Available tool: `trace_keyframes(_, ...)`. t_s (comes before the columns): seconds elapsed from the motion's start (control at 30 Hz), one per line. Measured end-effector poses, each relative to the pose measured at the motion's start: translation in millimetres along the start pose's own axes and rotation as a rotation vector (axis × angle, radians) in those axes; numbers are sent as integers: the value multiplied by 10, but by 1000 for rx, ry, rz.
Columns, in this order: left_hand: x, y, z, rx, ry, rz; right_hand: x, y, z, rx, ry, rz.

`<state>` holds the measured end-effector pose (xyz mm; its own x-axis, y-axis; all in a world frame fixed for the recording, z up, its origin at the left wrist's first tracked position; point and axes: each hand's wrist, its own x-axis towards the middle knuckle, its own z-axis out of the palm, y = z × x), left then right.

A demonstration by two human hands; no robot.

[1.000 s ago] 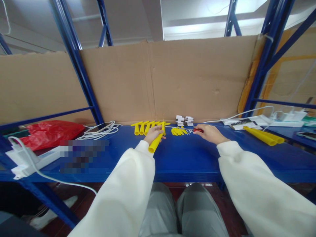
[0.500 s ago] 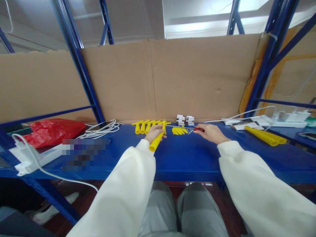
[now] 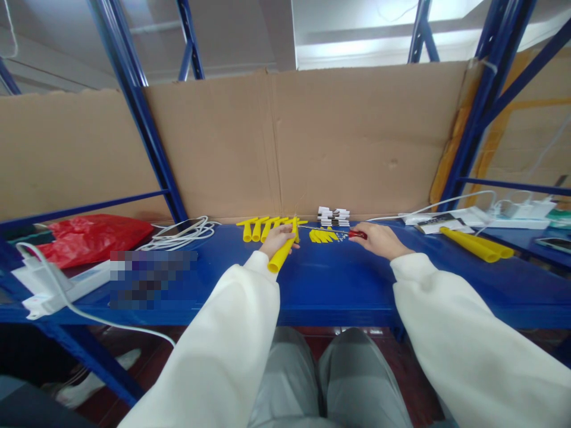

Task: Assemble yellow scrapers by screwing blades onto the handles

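My left hand point(image 3: 277, 238) is closed around a yellow tapered tube point(image 3: 282, 255), its wide open end tilted down towards me. In my right hand point(image 3: 379, 239) is a screwdriver point(image 3: 357, 235) with a red handle, its thin shaft pointing left. The shaft's tip reaches the upper end of the tube; whether it touches cannot be made out. Beneath the shaft lies a pile of small flat yellow pieces point(image 3: 323, 236), with tiny pale bits beside it. Several yellow tubes with crosspieces point(image 3: 256, 230) lie in a row left of my left hand.
Stacked black-and-white items point(image 3: 333, 216) stand against the cardboard panel point(image 3: 357, 137). Two plain yellow tubes point(image 3: 475, 245) lie right, near a white power strip point(image 3: 517, 221). Leftward are a coiled white cable point(image 3: 187, 235), a red plastic bag point(image 3: 96, 236) and another power strip point(image 3: 89, 282).
The whole view has shifted very slightly. Both hands keep their grip on the tube and the screwdriver, with hardly any visible movement.
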<state>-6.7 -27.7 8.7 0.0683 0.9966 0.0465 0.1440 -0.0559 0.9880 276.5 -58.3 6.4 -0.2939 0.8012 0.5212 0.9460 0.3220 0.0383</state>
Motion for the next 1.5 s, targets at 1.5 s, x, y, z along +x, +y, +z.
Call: trace_keyframes(1.5,3,-12,-9,-17,-21,-13,-29,-71,-72,-82,-3,-3)
